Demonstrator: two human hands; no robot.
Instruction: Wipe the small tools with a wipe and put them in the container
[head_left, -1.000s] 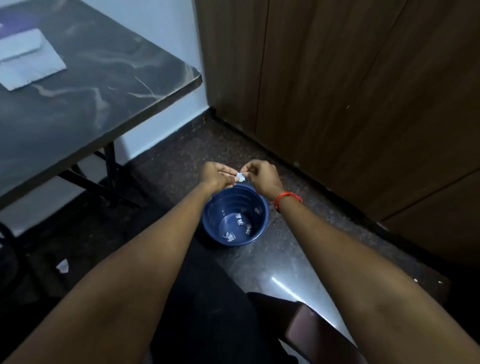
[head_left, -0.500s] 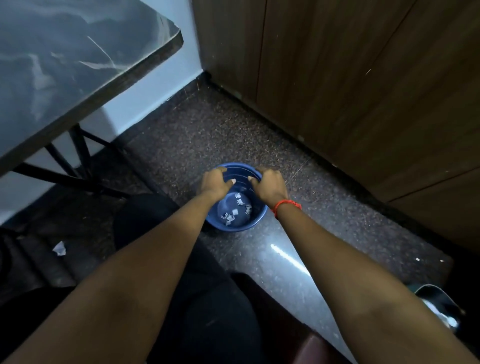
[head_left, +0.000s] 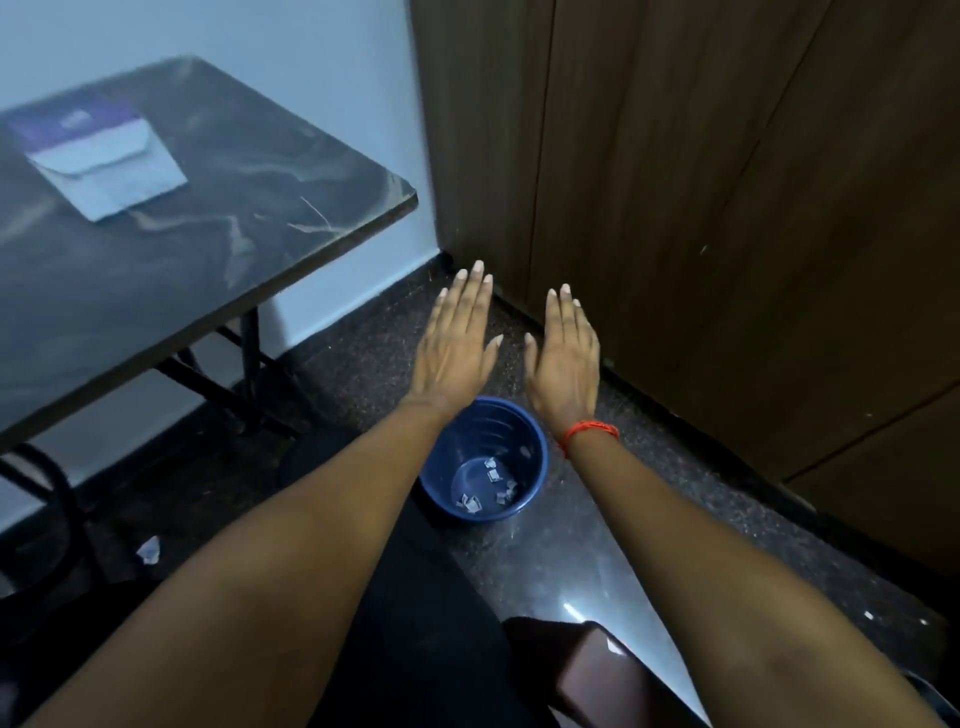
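Left hand (head_left: 457, 343): held flat and palm down at the centre of the frame, above and beyond the container; nothing is held.
Left fingers (head_left: 467, 296): straight and pressed together, with the thumb set slightly apart.
Right hand (head_left: 563, 358): held flat beside the left, apart from it, with a red band (head_left: 591, 431) at the wrist; nothing is held.
Right fingers (head_left: 563, 312): straight and pressed together, thumb slightly out.
Container (head_left: 488, 431): a blue round tub, stood upright and open on the floor (head_left: 571, 545) at lower centre, just under the wrists and touched by neither hand.
Pieces (head_left: 491, 486): several small pale bits are seen lying on the container's bottom; whether they are tools or scraps cannot be told.
Wipe: none is seen in either hand.
Tabletop (head_left: 208, 249): dark and marbled, at upper left; a white and purple packet (head_left: 104, 166) lies on it.
Scrap (head_left: 149, 550): a pale bit is left on the floor at lower left, well apart from the container.
Done: the dropping-in is judged finished or nearly so, since the pieces lie inside and both hands are bare.
Left: little, it is judged; perhaps the stray scrap is to be picked up. No unwiped tools are seen.
Writing: none can be read. A pale mark on the packet's purple part is too blurred, and no label is seen on the container.
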